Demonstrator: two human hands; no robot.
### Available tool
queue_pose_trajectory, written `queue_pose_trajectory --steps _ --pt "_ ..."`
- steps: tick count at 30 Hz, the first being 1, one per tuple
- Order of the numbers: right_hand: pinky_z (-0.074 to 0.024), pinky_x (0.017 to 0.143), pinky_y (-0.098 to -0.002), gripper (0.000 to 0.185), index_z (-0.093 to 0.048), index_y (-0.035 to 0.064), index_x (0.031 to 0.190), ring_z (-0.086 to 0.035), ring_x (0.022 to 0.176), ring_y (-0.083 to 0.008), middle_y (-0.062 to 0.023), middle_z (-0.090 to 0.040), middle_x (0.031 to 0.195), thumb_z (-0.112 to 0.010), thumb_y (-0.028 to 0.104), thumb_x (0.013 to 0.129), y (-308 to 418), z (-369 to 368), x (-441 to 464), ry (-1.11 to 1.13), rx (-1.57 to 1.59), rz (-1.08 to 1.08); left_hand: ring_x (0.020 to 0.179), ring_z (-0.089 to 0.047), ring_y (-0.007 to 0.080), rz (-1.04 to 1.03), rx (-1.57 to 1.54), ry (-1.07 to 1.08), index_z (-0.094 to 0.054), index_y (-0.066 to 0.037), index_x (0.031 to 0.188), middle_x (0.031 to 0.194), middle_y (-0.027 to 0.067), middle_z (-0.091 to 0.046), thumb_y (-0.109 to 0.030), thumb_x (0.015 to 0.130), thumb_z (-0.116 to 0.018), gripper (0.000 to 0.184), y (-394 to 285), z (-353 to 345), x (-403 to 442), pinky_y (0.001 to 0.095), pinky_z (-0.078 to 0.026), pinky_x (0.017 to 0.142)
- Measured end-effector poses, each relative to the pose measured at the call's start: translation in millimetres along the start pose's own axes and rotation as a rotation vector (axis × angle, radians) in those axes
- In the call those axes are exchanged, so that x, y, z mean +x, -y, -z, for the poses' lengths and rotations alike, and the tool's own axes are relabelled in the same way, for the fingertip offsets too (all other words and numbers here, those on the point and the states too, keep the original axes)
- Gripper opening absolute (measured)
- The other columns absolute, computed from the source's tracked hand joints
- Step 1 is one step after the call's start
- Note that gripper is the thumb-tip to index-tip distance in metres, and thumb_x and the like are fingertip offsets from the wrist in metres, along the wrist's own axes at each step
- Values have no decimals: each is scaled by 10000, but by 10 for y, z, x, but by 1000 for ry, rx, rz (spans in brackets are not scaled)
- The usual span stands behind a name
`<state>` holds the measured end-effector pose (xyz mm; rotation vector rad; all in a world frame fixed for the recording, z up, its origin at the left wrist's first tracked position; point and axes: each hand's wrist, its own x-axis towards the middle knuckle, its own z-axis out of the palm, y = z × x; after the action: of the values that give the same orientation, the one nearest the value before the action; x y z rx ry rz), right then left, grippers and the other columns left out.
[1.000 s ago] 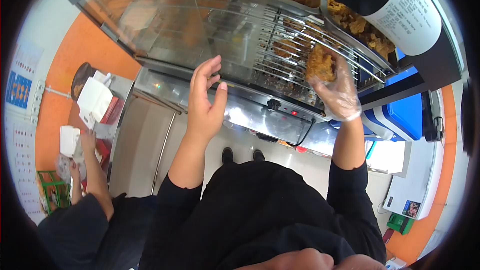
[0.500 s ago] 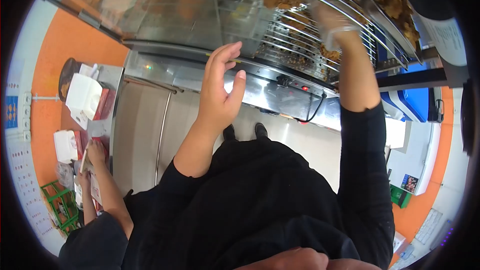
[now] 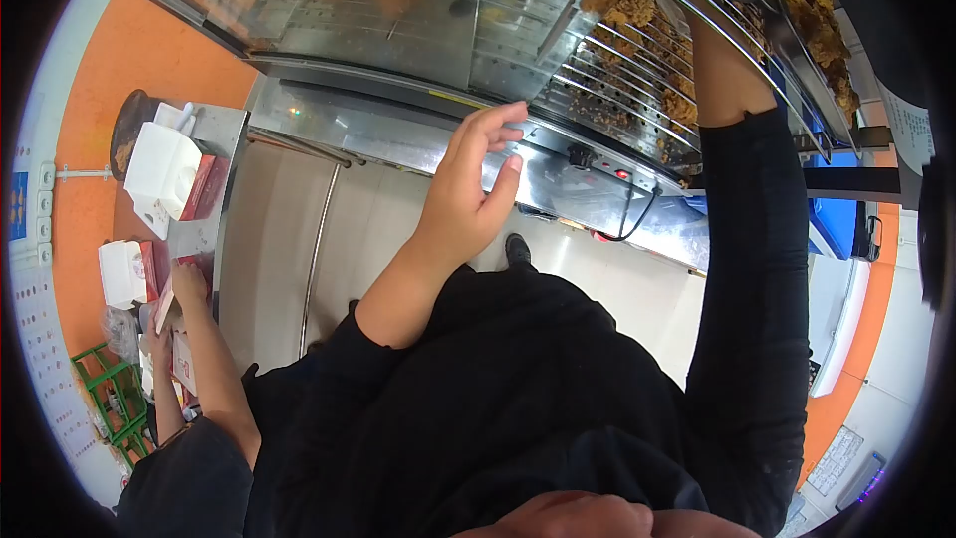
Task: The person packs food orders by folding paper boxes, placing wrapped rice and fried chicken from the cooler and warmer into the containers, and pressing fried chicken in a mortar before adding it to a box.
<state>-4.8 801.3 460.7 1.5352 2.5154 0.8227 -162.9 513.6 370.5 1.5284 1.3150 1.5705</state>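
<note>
Just above centre, toward twelve o'clock, the bare left hand [image 3: 470, 184] is half-open, holding nothing. At two o'clock the right forearm [image 3: 735, 70] enters the food warmer [image 3: 383, 78]; reaching among the fried chicken [image 3: 632, 10] at one o'clock seems the step in hand. The next move calls for clearance from the bars. The right hand is hidden, its grip impossible to tell.

Left hand [image 3: 470, 189] loosely curled
</note>
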Motion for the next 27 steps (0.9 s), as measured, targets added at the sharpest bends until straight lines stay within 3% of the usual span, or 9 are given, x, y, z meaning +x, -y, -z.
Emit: queue_pose_trajectory --steps 9,11,13,14,17,19,24,26,27 --pt "-374 1089 -443 429 -450 293 1414 -503 1263 -362 -138 -458 1451 -426 424 1007 -155 -191 -346 -84 -80 36 1117 -591 236 68 2 30 -475 -4 1322 1297 157 -529 47 885 -510 441 17 -5 -111 357 -454 970" --pt "-416 1052 -438 393 -474 280 1389 -548 1207 -350 -128 -576 1329 -458 348 1002 -333 -447 -607 -336 60 135 1112 -594 237 88 -7 45 -482 -13 1318 1296 155 -528 42 887 -510 435 7 -34 -104 357 -453 968" --pt "-480 958 -425 354 -540 252 1315 -588 1130 -347 -130 -640 1208 -539 287 963 -409 -258 -930 -169 -43 171 1112 -594 236 89 -6 66 -484 -14 1314 1298 153 -527 38 888 -510 430 4 -65 -94 359 -454 969" --pt "-488 902 -433 341 -581 196 1256 -606 1074 -360 -151 -660 1121 -604 256 920 -445 -262 -996 -395 308 200 1112 -594 235 99 -1 82 -487 -16 1311 1299 151 -525 35 889 -509 426 -2 -81 -85 361 -454 969" --pt "-491 856 -429 402 -588 63 1198 -601 1029 -356 -190 -638 1080 -693 175 826 -404 -130 -1186 -425 939 10 1111 -594 236 89 13 112 -490 -16 1307 1301 148 -522 33 887 -509 423 -26 -146 -52 361 -457 968" --pt "-509 864 -397 469 -553 49 1228 -574 1079 -327 -181 -605 1142 -712 108 791 -446 -152 -1262 -466 775 20 1110 -595 236 83 20 131 -492 -16 1306 1302 148 -521 34 885 -511 424 -32 -195 -26 361 -458 966" --pt "-495 968 -358 537 -494 44 1304 -561 1142 -322 -163 -563 1236 -695 19 807 -556 -430 -1265 -320 1102 -43 1107 -597 240 93 14 168 -494 -17 1304 1302 149 -521 33 881 -513 426 -35 -304 -26 357 -461 964" --pt "-469 938 -384 530 -582 63 1299 -563 1149 -373 -286 -577 1199 -719 242 820 -626 -315 -1269 -23 1021 -157 1110 -598 244 96 20 175 -493 -18 1305 1302 149 -522 30 882 -512 426 -28 -322 -35 360 -460 966" --pt "-469 938 -384 530 -582 63 1299 -563 1149 -373 -286 -577 1199 -719 242 820 -657 -333 -1274 -20 1022 -158 1110 -598 244 99 20 177 -493 -18 1305 1302 149 -522 30 882 -512 426 -27 -327 -43 360 -460 966"
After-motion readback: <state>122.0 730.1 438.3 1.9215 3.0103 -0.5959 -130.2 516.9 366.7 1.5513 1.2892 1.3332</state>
